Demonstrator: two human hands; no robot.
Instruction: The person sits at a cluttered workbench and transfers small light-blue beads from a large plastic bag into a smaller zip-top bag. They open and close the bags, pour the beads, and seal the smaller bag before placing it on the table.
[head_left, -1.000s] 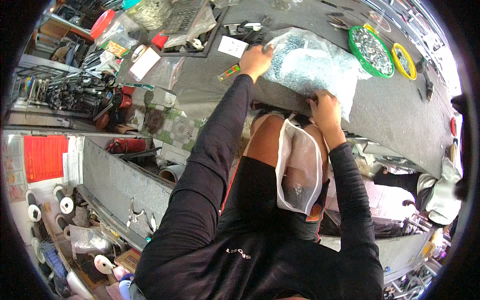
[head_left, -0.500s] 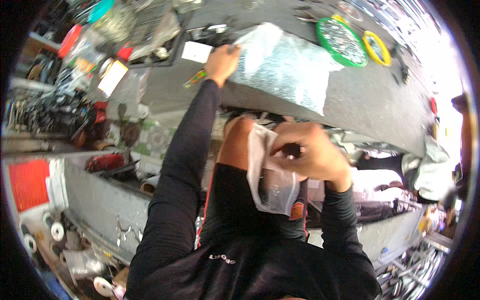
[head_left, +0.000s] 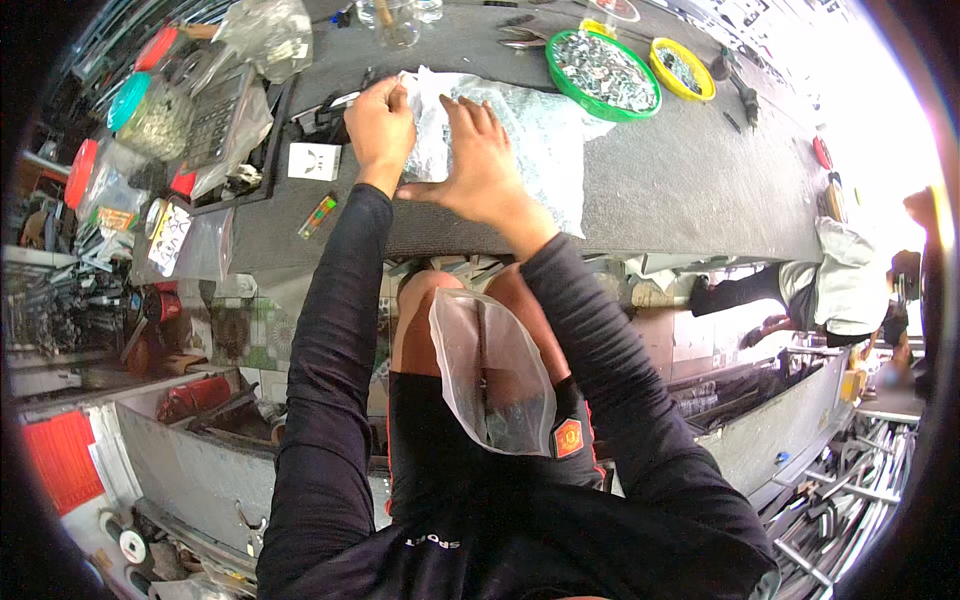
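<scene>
Grey counter bears a plastic bag beneath the right fingers, spread and empty. Left fingers pinch its edge, seemingly steadying it.

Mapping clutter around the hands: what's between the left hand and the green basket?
Head view: the translucent plastic bag on the table, between left hand and green basket; the right hand is spread over part of it.
</scene>
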